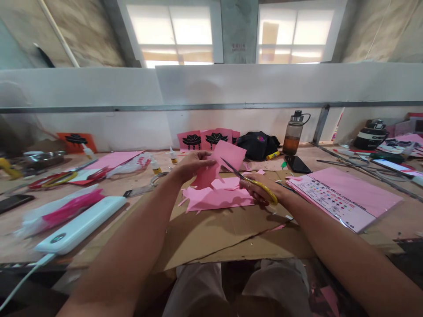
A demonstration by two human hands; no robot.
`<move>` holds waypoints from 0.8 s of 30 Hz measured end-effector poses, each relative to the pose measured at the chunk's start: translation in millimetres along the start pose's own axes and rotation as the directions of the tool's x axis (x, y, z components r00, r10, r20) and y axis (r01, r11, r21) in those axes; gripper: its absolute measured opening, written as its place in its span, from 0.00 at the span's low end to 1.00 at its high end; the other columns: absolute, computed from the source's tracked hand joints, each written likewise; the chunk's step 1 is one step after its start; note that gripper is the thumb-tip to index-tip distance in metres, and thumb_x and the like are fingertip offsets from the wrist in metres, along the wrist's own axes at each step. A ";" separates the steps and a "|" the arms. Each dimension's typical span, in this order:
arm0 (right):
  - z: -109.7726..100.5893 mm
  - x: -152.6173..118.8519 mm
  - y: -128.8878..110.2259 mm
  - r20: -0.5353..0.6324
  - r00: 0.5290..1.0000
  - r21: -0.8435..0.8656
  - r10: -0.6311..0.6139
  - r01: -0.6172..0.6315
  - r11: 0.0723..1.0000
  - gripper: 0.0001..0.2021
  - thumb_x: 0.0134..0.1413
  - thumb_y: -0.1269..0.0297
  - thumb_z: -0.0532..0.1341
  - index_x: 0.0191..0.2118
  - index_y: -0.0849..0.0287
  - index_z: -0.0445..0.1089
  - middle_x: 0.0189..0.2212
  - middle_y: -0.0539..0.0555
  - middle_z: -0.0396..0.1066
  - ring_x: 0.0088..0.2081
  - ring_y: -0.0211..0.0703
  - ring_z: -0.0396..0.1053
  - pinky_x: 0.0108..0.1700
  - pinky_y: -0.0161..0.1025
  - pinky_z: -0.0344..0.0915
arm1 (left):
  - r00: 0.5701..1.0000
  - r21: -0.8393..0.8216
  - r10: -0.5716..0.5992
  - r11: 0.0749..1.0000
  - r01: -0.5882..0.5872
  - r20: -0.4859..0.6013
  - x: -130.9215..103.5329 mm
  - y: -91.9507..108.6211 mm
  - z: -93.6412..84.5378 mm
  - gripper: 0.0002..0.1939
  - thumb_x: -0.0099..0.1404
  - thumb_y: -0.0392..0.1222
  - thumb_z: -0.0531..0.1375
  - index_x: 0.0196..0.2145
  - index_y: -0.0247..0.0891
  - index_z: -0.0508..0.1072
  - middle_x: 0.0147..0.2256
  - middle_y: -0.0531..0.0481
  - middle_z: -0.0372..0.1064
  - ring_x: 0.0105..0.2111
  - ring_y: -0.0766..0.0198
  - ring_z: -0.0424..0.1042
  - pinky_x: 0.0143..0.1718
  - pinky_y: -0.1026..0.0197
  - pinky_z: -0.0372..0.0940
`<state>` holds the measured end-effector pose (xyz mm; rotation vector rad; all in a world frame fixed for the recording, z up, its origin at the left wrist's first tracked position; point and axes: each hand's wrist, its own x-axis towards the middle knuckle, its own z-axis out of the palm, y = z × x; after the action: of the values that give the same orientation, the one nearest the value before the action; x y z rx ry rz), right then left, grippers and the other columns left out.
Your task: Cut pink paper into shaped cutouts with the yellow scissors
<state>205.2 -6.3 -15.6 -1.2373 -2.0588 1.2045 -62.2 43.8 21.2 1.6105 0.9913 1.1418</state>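
Note:
My left hand [195, 165] pinches a sheet of pink paper [230, 155] by its left side, holding it above the table. In my right hand [259, 187] are scissors [271, 193] with yellow handles, my fingers around the loops. Their dark blades point up and left, at the paper's lower edge; whether they are cutting I cannot tell. Below both hands, cut pieces of pink paper [218, 200] lie on a sheet of brown cardboard [224, 237].
Pink cards with black shapes [216, 139] lean at the back, beside a black cap [257, 145]. A bottle [292, 134] and a phone [298, 164] stand and lie right of it. A packet of pink paper [357, 189] lies right, a white power bank [81, 224] left.

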 end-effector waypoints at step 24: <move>0.0 -3.8 -4.8 0.014 0.998 -0.069 -0.061 0.062 0.996 0.22 0.60 0.40 0.55 0.36 0.58 0.63 0.19 0.44 0.58 0.16 0.31 0.55 0.18 0.30 0.54 | 0.992 0.043 0.026 0.999 -0.032 0.122 4.2 -5.0 -7.9 0.12 0.48 0.46 0.72 0.28 0.38 0.79 0.26 0.47 0.72 0.22 0.65 0.67 0.21 0.66 0.61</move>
<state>204.8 -10.6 -11.3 -1.1918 -2.1475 1.1240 -69.2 50.8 18.8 1.7139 0.9226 1.0346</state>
